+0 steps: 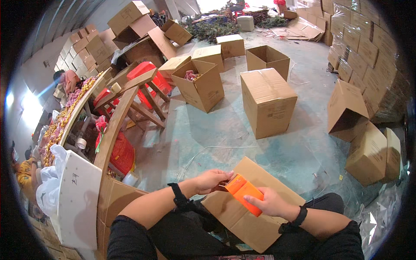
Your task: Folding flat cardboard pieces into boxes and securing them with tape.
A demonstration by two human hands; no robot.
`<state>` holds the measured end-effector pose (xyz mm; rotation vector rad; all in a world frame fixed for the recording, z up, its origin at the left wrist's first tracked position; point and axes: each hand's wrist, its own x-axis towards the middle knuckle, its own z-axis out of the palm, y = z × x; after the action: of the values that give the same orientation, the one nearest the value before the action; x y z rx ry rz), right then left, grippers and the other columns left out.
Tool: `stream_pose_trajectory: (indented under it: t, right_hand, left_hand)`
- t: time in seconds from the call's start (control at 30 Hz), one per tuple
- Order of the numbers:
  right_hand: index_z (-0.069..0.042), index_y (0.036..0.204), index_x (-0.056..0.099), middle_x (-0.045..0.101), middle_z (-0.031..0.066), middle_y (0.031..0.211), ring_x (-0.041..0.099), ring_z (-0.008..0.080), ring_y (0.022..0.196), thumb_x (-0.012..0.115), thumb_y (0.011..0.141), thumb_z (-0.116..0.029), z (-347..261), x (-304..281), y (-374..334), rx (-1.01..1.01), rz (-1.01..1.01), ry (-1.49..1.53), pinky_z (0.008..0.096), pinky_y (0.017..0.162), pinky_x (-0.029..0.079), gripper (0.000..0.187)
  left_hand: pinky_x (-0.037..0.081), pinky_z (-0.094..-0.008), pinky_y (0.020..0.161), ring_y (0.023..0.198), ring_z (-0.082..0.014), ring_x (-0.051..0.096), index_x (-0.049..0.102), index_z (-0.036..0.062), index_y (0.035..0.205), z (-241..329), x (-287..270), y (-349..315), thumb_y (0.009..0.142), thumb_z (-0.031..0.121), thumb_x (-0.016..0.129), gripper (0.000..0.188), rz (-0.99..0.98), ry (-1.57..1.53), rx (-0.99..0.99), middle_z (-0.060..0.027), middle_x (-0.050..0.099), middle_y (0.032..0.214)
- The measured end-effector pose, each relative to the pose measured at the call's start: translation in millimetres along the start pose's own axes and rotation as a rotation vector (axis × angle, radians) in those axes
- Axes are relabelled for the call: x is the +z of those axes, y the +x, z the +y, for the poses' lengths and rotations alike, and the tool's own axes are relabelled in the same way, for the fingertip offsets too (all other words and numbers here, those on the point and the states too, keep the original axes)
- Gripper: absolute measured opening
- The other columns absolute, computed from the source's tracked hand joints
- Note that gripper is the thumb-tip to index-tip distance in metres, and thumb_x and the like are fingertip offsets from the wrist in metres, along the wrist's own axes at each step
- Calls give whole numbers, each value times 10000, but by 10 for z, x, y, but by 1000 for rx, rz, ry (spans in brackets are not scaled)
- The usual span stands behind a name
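My right hand (269, 203) is closed around a bright orange, flat rectangular box (244, 194), thumb lying along its upper face. The box is tilted, with a crease or edge across it nearer its far-left end. At that end, my left hand (213, 181) is closed, its fingertips pinched together right beside the box. Whatever the left fingertips hold is too small to make out. Beneath both hands, a flattened cardboard piece (251, 232) lies across my lap, its fold running through the middle.
A closed carton (268, 104) stands ahead, with an open carton (198, 86) to its left. Wrapped carton stacks (362, 47) rise at right, near tipped cartons (368, 151). Wooden benches (117, 130) and a long table run along the left, where other people sit.
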<state>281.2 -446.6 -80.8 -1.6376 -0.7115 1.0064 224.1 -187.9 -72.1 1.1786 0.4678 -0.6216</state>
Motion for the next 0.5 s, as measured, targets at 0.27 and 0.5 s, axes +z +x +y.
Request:
stream_pose_trajectory:
  t: [0.27,0.5]
  right_hand:
    - [-19,1084,659,680,82,837,637,162,751,604,920,-439,-140,25,5,4,-5,-96,318,695,508,454]
    - [-12,1065,658,678,77,827,633,156,734,605,921,-437,-57,16,28,-11,4,-57,316,687,505,453]
  left_hand:
    - [511,-254,753,833,-102,626,648,12,1050,-138,-6,121,1025,239,462,294,74,164,58,-40,683,944]
    - [500,-275,773,817,-88,603,665,-4,1037,-120,88,134,1023,256,469,326,212,393,180,-29,684,927]
